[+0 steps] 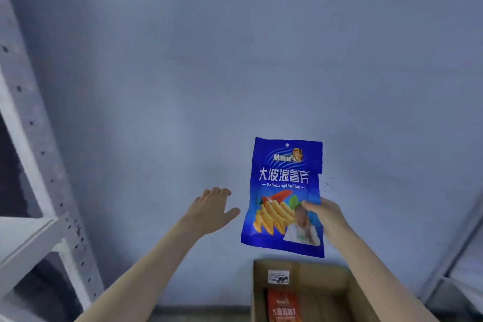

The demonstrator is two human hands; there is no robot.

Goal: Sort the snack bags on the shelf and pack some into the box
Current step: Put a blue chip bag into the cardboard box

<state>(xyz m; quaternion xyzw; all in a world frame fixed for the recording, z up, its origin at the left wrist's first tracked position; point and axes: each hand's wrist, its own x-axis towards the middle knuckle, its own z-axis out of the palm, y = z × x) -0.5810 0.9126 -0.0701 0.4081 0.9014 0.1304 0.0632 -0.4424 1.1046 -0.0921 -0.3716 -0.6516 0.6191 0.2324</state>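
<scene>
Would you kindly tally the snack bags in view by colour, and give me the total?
Blue snack bag, pinched by the right hand: 1
Orange snack bag, lying in the cardboard box: 1
Total: 2

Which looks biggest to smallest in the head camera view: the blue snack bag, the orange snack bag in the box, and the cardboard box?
As they appear:
1. Cardboard box, though cut off by the frame's bottom edge
2. Blue snack bag, held up by the right hand, nearer the camera
3. Orange snack bag, only partly visible
</scene>
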